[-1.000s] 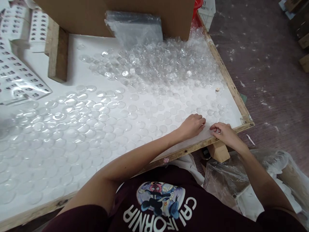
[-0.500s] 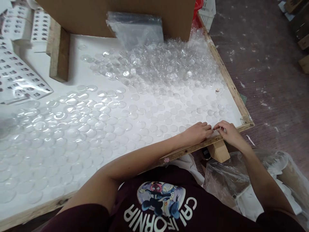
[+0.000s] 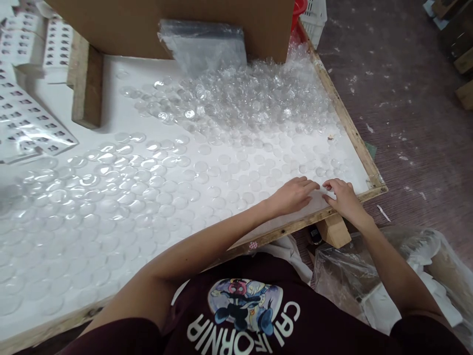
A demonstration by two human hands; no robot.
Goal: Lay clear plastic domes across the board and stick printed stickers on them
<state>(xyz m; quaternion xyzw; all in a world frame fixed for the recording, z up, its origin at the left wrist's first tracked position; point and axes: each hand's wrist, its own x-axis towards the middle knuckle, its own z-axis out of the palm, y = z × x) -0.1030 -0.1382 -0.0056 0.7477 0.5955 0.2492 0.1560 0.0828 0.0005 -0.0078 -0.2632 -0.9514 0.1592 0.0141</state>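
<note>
My left hand (image 3: 294, 195) is over the front right part of the white tabletop (image 3: 354, 182), palm down, with its fingers stretched out and apart from the thumb. Facing it across a small gap is my right hand (image 3: 342, 198), close to the wooden front rim (image 3: 318, 216). Its fingers are bent, and the thumb is spread away from them. I see nothing held in either hand. Clear round discs (image 3: 254, 186) lie flat in rows just beyond and to the left of my hands. Whatever lies directly beneath the fingers is hidden.
A heap of loose clear discs (image 3: 254, 98) lies at the back, against clear plastic bags (image 3: 207, 49) and a cardboard panel (image 3: 129, 27). Printed sticker sheets (image 3: 29, 116) and a wooden block (image 3: 88, 84) are at the left. A plastic-lined box (image 3: 369, 276) stands below, right.
Both hands have lifted slightly away from the front rim. My left hand has shifted left, widening the gap between them, and my right thumb and fingers have parted.
</note>
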